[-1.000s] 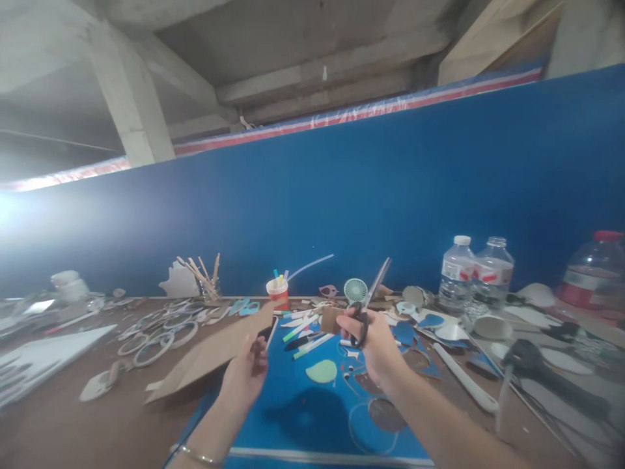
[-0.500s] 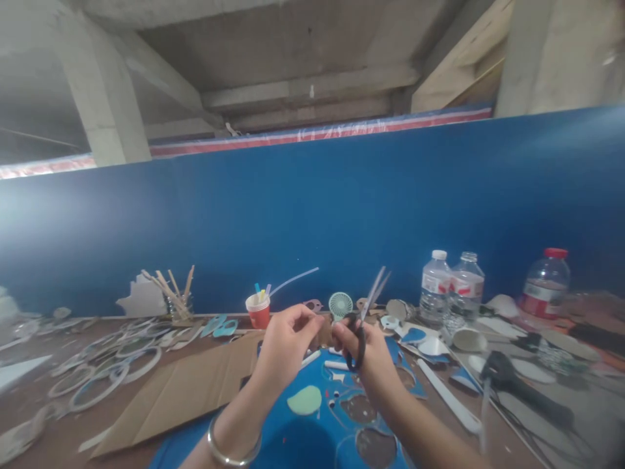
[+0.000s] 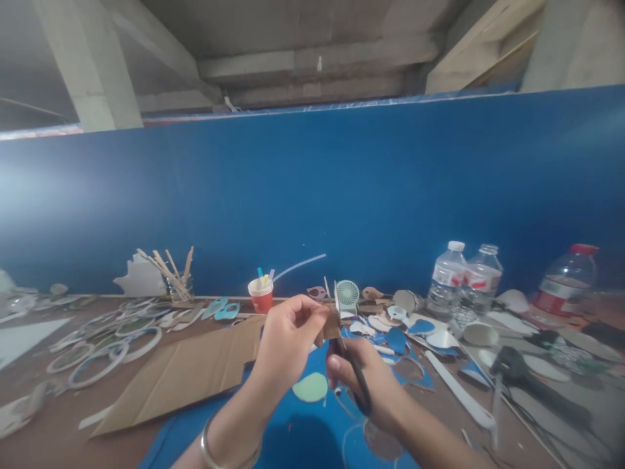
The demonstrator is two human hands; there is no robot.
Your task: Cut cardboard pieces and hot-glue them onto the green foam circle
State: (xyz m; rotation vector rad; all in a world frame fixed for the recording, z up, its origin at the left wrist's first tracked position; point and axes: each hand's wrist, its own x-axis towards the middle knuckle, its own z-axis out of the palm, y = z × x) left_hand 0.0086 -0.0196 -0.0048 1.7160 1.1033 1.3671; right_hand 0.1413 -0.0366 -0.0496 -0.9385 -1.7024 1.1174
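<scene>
Between the thumb and fingers of my left hand (image 3: 288,335) is a small brown piece of cardboard (image 3: 331,324). My right hand (image 3: 368,378) grips black-handled scissors (image 3: 359,378), blades pointing up and slightly parted at the cardboard piece. Whether the blades have cut into it I cannot tell. Under both hands lies a blue sheet (image 3: 288,430) with cut-out holes, and on it a pale green rounded cutout (image 3: 310,387). A large sheet of corrugated cardboard (image 3: 190,378) lies to the left of my left hand.
Behind my hands stand a red-and-white paper cup (image 3: 261,298) with strips in it and a small fan (image 3: 347,295). Cardboard rings (image 3: 139,348) and a jar of sticks (image 3: 179,286) are left. Right are plastic bottles (image 3: 446,277) and a black glue gun (image 3: 534,384).
My right hand has brought the scissors leftward, turning the blades upright against the cardboard piece in my left hand. The view has tilted down slightly.
</scene>
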